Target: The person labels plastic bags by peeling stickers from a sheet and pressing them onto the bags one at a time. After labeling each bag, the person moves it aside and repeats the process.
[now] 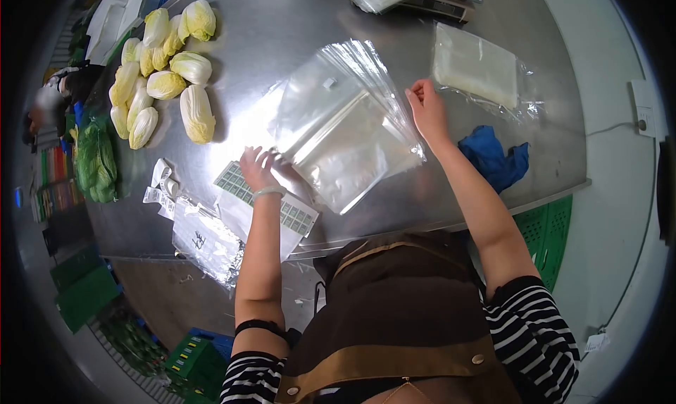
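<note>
A fanned stack of clear plastic bags [345,143] lies on the metal table in front of me. My left hand [258,170] is at the stack's left side, over a sheet of printed labels [299,216]; its fingers are apart and slightly blurred. Beside the stack's right edge is my right hand [427,112], fingers curled in toward the thumb. Whether a thin bag edge sits between them I cannot make out. Close to that hand are a wrapped pack of clear bags [475,66] and a crumpled blue cloth [495,157].
Several napa cabbages [165,85] lie at the far left, near a green net bag [96,161]. A roll of white labels [162,182] and a silvery plastic packet [204,235] are at the near left. A scale [447,9] carrying more bags stands at the back.
</note>
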Demonstrator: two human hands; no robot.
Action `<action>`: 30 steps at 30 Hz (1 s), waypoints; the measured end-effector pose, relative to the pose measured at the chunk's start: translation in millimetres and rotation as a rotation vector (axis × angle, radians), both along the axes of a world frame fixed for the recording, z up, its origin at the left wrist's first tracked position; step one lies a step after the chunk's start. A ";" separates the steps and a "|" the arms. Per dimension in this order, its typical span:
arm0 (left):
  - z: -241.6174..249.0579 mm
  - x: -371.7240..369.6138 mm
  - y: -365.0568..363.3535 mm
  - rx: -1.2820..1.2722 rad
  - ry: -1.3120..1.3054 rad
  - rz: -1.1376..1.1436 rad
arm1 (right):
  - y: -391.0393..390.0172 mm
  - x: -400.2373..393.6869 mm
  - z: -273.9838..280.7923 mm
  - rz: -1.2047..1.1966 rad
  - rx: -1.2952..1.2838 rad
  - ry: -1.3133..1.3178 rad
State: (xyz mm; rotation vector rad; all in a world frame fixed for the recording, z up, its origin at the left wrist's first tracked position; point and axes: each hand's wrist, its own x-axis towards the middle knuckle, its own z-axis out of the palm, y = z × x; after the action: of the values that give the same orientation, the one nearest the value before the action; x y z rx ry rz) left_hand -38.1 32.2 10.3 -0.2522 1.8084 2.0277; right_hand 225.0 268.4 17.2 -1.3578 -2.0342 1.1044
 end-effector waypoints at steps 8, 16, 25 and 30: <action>2.9 18.3 6.9 -0.041 -0.368 -0.518 | -90.0 26.7 -12.5 0.256 0.298 -0.376; 43.2 -67.1 -54.9 -1.063 1.229 -0.374 | -82.5 49.7 -2.2 0.231 0.254 -0.198; 58.8 -74.8 -84.8 -0.155 0.034 -0.531 | -141.3 -35.9 31.2 0.578 -0.114 0.223; 129.6 -26.5 -79.3 0.039 0.014 -0.430 | -187.9 -92.6 50.3 0.659 -0.191 0.174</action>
State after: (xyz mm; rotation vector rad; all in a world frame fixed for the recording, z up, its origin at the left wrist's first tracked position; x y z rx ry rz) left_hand -64.6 -47.1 140.0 0.1529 1.6562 1.7594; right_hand 132.4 80.5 67.5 -0.6236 -2.3485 1.6553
